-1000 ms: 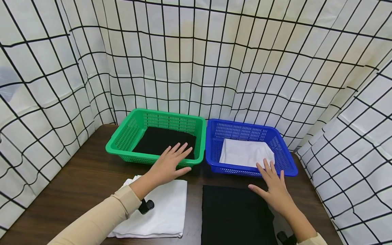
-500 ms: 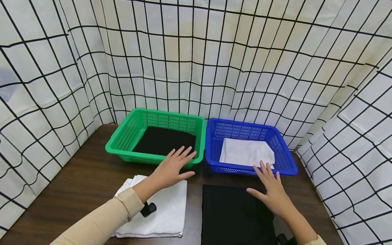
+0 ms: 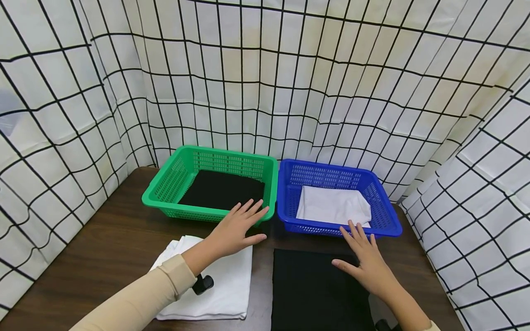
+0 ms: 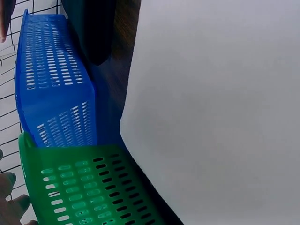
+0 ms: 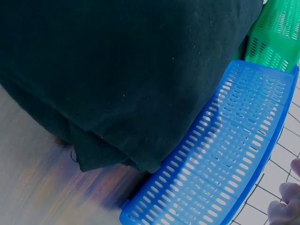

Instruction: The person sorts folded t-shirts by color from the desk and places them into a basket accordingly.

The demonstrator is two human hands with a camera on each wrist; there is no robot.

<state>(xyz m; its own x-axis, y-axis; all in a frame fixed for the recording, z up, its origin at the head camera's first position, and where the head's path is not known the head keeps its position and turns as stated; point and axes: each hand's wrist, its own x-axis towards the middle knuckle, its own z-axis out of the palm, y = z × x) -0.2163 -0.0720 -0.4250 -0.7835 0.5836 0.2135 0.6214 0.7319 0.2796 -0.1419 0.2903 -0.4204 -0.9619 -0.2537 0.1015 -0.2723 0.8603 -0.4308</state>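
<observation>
White folded cloth (image 3: 227, 294) out on the tabletop (image 3: 83, 257), on the near side of the green basket (image 3: 182, 211); a beige sleeve (image 3: 136, 294) and a black wrist device (image 3: 203, 284) hide part of it. Black layered cloth (image 3: 316, 289) also out, nearer than the green basket and to its right, one edge partly behind the right hand (image 3: 368, 262). Neither cloth is gripped. Left hand (image 3: 236, 232) at the green basket's near right corner, right hand well to that basket's right; fingers spread on both, holding nothing. Contact with rims: can't tell. Farther back, dark cloth (image 3: 223, 189) lies flat inside the green basket; blue basket (image 3: 310, 227), just right of the green basket, has a pale cloth (image 3: 331, 206) inside. By count, probably about halfway: one cloth in each basket, two outside. Obstacles, likely: the near basket walls between loose cloths and basket floors, plus both hands over that side. Grid-patterned curtain (image 3: 248, 96) behind the green basket and along both sides.
</observation>
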